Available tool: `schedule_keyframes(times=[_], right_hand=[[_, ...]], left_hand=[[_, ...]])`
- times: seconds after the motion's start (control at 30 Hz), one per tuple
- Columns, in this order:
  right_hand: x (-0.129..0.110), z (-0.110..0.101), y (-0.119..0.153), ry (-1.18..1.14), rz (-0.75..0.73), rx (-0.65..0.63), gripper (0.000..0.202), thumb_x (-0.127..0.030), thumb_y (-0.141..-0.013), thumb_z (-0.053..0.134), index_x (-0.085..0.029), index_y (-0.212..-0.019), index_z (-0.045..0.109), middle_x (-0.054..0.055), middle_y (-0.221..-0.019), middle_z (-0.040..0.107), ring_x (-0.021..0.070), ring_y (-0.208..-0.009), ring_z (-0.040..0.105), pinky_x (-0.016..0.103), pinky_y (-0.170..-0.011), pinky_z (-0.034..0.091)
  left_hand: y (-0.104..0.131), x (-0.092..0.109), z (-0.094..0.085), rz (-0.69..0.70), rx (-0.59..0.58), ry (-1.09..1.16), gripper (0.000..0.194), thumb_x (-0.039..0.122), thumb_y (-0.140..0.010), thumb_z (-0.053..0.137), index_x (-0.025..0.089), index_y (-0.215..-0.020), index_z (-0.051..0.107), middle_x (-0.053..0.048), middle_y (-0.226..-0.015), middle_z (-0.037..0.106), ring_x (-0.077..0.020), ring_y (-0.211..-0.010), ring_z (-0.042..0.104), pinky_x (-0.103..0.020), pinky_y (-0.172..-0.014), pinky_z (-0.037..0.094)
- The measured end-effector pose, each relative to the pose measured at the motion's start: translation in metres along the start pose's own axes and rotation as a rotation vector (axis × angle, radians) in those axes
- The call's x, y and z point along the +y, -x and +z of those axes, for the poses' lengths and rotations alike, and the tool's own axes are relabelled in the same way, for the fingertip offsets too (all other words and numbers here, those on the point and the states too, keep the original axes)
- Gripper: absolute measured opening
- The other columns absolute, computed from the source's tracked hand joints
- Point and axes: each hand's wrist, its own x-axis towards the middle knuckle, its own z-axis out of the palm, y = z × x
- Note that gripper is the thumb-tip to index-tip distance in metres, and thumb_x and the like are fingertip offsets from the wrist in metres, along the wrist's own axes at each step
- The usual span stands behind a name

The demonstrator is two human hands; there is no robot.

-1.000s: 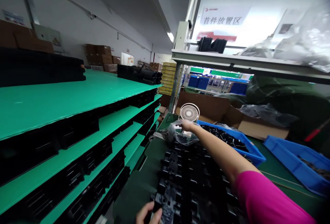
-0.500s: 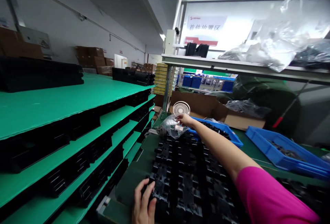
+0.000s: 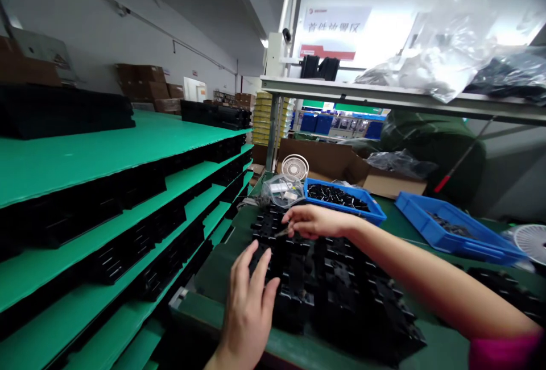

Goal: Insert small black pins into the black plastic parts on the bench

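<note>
A tall stack of green sheets, with black mouldings between its layers, stands along the left edge of the worktop. Above the worktop's far edge runs a pale shelf carrying clear plastic bags. The black parts lie in close rows on the worktop, reaching to its near edge and leaving a strip of green along the left edge. Toward the far edge is an opened cardboard box; in front of it sits a blue bin of small black pieces, and farther right a second blue bin with greyish bits inside. A white fan stands near the far left corner, just behind a clear bag with pale items in it.

The left hand is by the left side of the rows, its grip spread, thumb well apart from the fingers (whether the fingertips touch a part, I cannot tell). The right hand, its arm crossing from the right, is over the far left rows, its grip pinching a thin grey piece between thumb and fingers; the piece points toward the left edge, above the black parts.
</note>
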Motion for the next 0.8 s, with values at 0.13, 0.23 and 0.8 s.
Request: schedule_keyframes(times=[0.13,0.23,0.8], right_hand=[[0.0,0.062,0.031,-0.039,0.022,-0.144,0.029,-0.019,-0.087,0.05,-0.016,-0.115,0.045,0.0,-0.078,0.058,0.005,-0.053,0.045,0.014,-0.045,0.037],[0.013,0.089,0.052,-0.014,0.075,-0.112,0.026,-0.014,-0.085,0.049,-0.015,-0.11,0.046,-0.004,-0.068,0.051,0.006,-0.053,0.047,0.013,-0.044,0.037],[0.067,0.151,0.119,-0.347,0.097,-0.075,0.055,-0.042,-0.09,0.05,-0.022,-0.137,0.031,0.0,-0.08,0.051,0.0042,-0.054,0.045,0.013,-0.048,0.038]], left_hand=[[0.0,0.032,0.004,0.025,-0.194,-0.02,0.049,0.024,-0.09,0.048,0.023,-0.137,0.036,-0.015,-0.134,0.043,-0.0233,-0.108,0.058,-0.035,-0.083,0.054],[0.02,0.044,0.01,0.006,-0.237,0.039,0.04,0.024,-0.092,0.042,0.024,-0.133,0.042,-0.014,-0.124,0.048,-0.0162,-0.084,0.065,-0.025,-0.065,0.055],[0.068,0.071,0.011,0.245,-0.443,-0.005,0.022,0.02,-0.093,0.031,0.021,-0.1,0.052,-0.001,-0.075,0.058,-0.0149,-0.063,0.061,-0.024,-0.051,0.047]])
